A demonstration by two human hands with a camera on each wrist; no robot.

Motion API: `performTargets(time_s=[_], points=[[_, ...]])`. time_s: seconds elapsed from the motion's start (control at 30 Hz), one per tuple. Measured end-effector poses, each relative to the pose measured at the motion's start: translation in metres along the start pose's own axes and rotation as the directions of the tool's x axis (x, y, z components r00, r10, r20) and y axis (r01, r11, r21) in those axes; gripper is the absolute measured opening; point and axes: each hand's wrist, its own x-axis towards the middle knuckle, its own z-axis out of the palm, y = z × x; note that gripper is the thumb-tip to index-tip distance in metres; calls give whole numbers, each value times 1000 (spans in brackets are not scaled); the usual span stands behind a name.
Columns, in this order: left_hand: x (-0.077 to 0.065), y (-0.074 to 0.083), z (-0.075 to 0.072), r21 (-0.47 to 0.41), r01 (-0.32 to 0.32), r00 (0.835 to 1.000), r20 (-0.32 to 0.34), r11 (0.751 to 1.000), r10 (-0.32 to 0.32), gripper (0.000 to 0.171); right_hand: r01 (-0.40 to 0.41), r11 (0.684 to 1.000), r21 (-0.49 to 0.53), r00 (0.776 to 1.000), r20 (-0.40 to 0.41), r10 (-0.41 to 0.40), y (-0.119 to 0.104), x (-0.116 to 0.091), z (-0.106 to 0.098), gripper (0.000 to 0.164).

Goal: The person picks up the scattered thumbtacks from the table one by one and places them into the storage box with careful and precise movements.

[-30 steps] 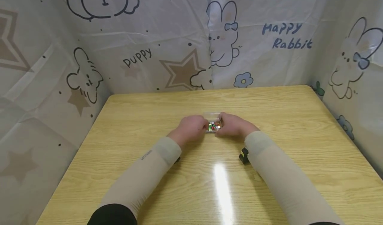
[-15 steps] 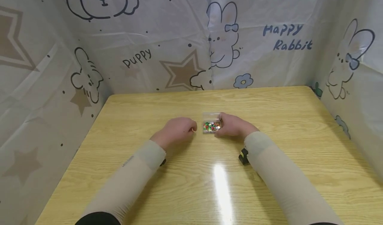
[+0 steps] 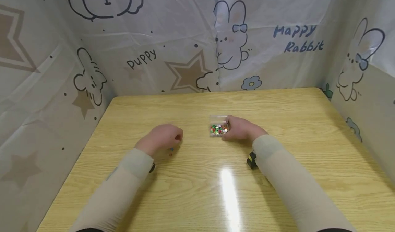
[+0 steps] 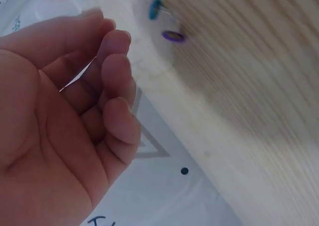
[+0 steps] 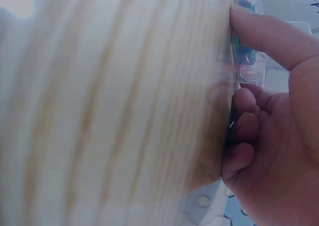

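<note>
A small clear plastic box (image 3: pixel 219 135) of colourful thumbtacks stands on the table with its lid (image 3: pixel 218 119) raised at the back. My right hand (image 3: pixel 242 128) grips its right end; in the right wrist view the thumb lies along one side and curled fingers sit by the other. Left of the box, my left hand (image 3: pixel 160 138) hovers with bent fingers, thumb tip close to the index fingertip. Whether a thumbtack is hidden there I cannot tell. Beneath that hand lie a blue thumbtack (image 4: pixel 155 9) and a purple-rimmed thumbtack (image 4: pixel 173 36), apart from the fingers.
The wood-grain table (image 3: pixel 197 190) carries a bright light reflection near the front. A printed cloth (image 3: pixel 160 36) with cartoon animals hangs behind the table and on both sides. A dark wrist camera (image 3: pixel 251 160) sits under the right wrist.
My left hand has drawn back from the box and moved left, uncovering the thumbtacks in the box and loose ones on the table. The right hand has kept hold of the box.
</note>
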Motion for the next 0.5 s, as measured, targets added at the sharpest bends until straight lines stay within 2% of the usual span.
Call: performTargets(time_s=[0.1,0.33,0.5], points=[[-6,-6,1,1,9,1000,29,1000,-9,14,2,1000,2,1000,-4,-2,0,-1,1,65],[-15,-10,3,-60,64,993,103,996,-58,14,4,1000,9,1000,-17,-4,-1,-1,3,66],[-17,-13,7,-57,49,994,101,997,-43,14,-1,1000,-4,1000,-21,1,-2,-2,5,67]])
